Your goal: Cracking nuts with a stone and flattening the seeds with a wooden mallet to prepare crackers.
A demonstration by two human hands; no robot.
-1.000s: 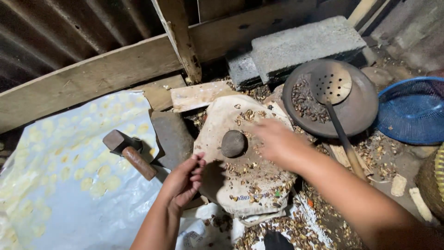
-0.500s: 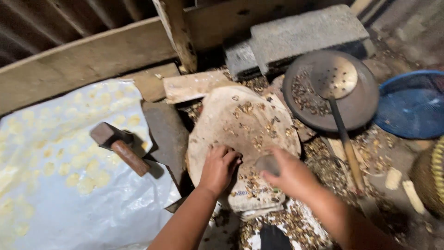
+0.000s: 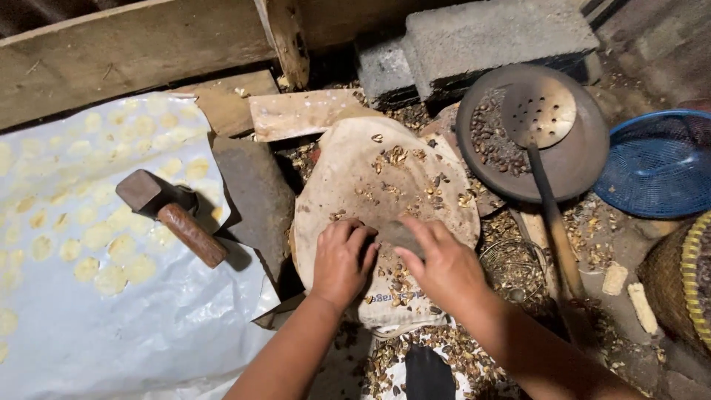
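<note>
2 hands meet low on a pale cloth-covered slab [image 3: 370,185], and the thing between them is a small dark stone [image 3: 400,235]. The right hand [image 3: 444,267] has it: fingers curled over its near end, so the grip is narrow and closed around the stone, with only the far, upper-left part showing past the fingertips. How firmly it is pinched underneath cannot be told.

From that grip the stone's long axis runs up and to the left, pointing toward the left hand [image 3: 341,259], which lies just beside it, palm down, fingers bent and spread on the cloth, holding nothing. Its fingertips are close to the stone's free end, perhaps touching; the gap is too dark to judge. So the right hand is the nearer one, already on the stone, and the left is 1 short reach away.

Scattered seeds [image 3: 392,157] lie beyond the grip, further up the slab, and more husks sit under both wrists. Well off to the left of the grip a hammer [image 3: 174,215] rests on a white sheet [image 3: 111,311] dotted with flat yellow discs. Up and to the right, a dark round pan [image 3: 570,163] carries a perforated ladle [image 3: 539,111].
</note>
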